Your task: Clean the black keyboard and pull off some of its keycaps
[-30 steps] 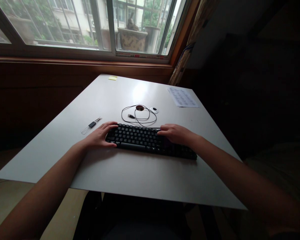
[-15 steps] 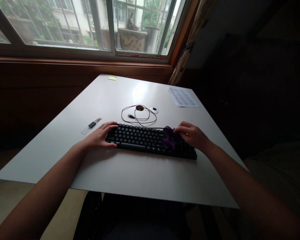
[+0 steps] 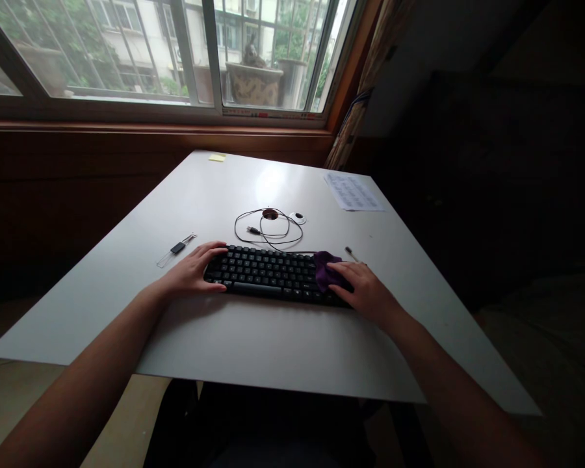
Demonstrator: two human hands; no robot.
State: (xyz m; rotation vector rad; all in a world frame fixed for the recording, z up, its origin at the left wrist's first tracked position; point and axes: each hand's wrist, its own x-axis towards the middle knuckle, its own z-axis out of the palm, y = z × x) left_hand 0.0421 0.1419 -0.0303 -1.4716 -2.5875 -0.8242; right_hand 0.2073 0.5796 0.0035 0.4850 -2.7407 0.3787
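We are sitting at a white tabletop [image 3: 273, 344], with a black keyboard [image 3: 268, 276] lying across its middle. Our left hand [image 3: 195, 273] is clasping the keyboard's left end, fingers curled over the far edge and thumb along the near one. Our right hand [image 3: 365, 290] is pressing a purple cloth [image 3: 323, 270] onto the right-hand keys, fingers closed together on it. A looped cable [image 3: 268, 229] is lying just beyond.

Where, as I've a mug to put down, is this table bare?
Widest bare strip: the table near edge, in front of the keyboard. Also bare: far middle, between yellow note and paper sheet. Crowded: just behind the keyboard, with cable, small tool and pen; left hand and right hand with purple cloth sit on it.
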